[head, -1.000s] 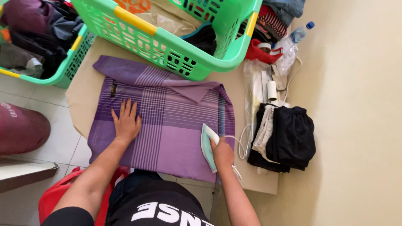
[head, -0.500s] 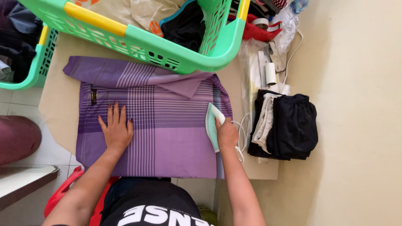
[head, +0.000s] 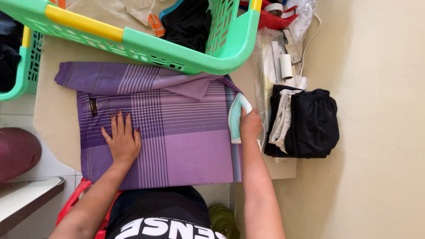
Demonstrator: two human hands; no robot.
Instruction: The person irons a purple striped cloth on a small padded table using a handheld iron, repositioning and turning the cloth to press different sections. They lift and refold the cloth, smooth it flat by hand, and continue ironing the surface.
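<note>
**Desk:** What does the head view show on the counter (head: 53, 110)?

**Operator:** I see a purple checked cloth (head: 177, 146) spread flat across the middle of the counter, its far edge tucked under a green laundry basket (head: 195, 62). My left hand (head: 121, 141) lies palm down on the cloth's left half, fingers spread and pressing it flat.

**Desk:** And the right?

**Operator:** My right hand (head: 250, 124) is wrapped around the handle of a pale green and white iron (head: 235, 116), which sits on the cloth's right edge. Just beyond that edge, at the counter's right side, I see a folded pile of black clothes (head: 310, 124), with a white cord (head: 310, 40) trailing above it.
</note>
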